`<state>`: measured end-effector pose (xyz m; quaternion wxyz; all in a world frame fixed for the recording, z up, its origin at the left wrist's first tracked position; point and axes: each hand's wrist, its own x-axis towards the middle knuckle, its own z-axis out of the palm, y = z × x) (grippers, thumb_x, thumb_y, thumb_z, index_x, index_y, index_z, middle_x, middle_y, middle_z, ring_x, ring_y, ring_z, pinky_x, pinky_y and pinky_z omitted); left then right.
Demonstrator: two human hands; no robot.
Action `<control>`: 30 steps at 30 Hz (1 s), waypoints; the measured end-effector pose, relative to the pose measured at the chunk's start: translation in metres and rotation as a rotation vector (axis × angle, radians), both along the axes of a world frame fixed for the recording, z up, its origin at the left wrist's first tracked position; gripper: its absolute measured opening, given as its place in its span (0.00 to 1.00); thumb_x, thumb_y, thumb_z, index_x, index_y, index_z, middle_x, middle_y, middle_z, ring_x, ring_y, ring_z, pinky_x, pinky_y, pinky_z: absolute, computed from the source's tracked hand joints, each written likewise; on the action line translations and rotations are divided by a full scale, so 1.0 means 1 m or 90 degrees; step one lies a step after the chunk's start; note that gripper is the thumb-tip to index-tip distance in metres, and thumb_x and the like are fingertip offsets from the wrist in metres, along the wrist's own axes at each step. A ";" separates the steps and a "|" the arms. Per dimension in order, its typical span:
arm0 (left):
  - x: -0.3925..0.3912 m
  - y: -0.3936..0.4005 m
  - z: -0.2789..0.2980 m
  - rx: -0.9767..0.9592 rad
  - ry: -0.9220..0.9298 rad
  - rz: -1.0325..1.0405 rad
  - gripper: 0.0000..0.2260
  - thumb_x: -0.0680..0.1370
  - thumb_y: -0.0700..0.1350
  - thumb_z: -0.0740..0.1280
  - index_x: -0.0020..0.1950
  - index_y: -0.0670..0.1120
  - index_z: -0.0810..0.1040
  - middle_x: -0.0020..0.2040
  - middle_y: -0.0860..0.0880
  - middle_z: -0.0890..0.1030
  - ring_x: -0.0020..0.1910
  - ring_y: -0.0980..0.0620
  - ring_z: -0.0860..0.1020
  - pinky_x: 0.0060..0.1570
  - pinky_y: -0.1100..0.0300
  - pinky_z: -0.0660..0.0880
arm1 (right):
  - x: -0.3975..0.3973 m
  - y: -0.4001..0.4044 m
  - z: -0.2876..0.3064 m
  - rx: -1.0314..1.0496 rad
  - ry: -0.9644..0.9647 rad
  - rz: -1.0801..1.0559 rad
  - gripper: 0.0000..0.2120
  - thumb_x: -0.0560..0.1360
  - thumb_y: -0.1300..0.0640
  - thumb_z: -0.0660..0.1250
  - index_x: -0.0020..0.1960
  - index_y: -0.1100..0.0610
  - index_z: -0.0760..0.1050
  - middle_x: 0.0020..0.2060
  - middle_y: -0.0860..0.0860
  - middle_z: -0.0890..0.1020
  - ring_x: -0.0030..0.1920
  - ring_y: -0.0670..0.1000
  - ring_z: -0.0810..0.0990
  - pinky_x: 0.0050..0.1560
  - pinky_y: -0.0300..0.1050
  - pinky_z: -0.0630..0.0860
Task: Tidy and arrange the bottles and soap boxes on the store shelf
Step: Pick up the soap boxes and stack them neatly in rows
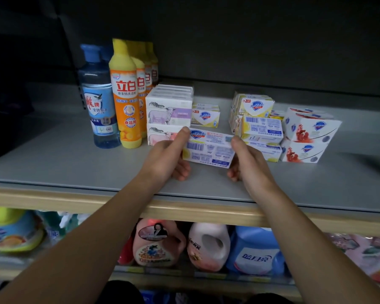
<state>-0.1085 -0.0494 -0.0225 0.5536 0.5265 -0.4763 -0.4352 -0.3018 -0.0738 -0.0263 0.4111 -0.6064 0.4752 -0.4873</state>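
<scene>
Left hand (165, 155) and right hand (249, 160) pinching ends of yellow-white soap box (208, 148) (barcode side up), raised above grey shelf (75, 163), between cow-print boxes (168, 113) and yellow stack (260, 130). Bottles (124, 95) upright at left.

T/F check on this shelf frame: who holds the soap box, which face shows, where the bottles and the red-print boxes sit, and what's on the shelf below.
1. Both the left hand and the right hand hold one soap box. True.
2. The held box shows its barcode side. True.
3. The orange bottle stands to the right of the cow-print boxes. False: it stands to their left, beside the blue bottle.
4. The red-print boxes lie at the left end of the shelf. False: they are stacked at the right.
5. Detergent jugs stand on the lower shelf. True.
</scene>
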 end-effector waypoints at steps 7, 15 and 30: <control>0.003 0.000 -0.002 -0.029 0.053 -0.027 0.24 0.68 0.67 0.67 0.47 0.47 0.81 0.32 0.40 0.82 0.26 0.46 0.78 0.26 0.59 0.74 | -0.003 -0.003 -0.004 -0.029 -0.111 0.084 0.14 0.67 0.48 0.71 0.52 0.44 0.81 0.44 0.47 0.81 0.29 0.50 0.77 0.30 0.42 0.73; 0.008 0.003 -0.007 -0.122 0.074 -0.075 0.17 0.78 0.42 0.68 0.66 0.53 0.75 0.45 0.46 0.82 0.23 0.48 0.75 0.23 0.61 0.71 | -0.004 -0.004 -0.011 -0.081 -0.053 0.065 0.20 0.74 0.54 0.72 0.63 0.42 0.72 0.58 0.46 0.79 0.58 0.50 0.81 0.61 0.56 0.77; 0.006 0.008 -0.005 -0.177 0.043 -0.107 0.09 0.74 0.31 0.69 0.49 0.43 0.82 0.59 0.46 0.79 0.59 0.43 0.78 0.58 0.47 0.74 | -0.006 0.002 -0.009 -0.126 -0.030 0.139 0.20 0.70 0.68 0.72 0.52 0.45 0.74 0.62 0.37 0.76 0.48 0.49 0.84 0.50 0.41 0.79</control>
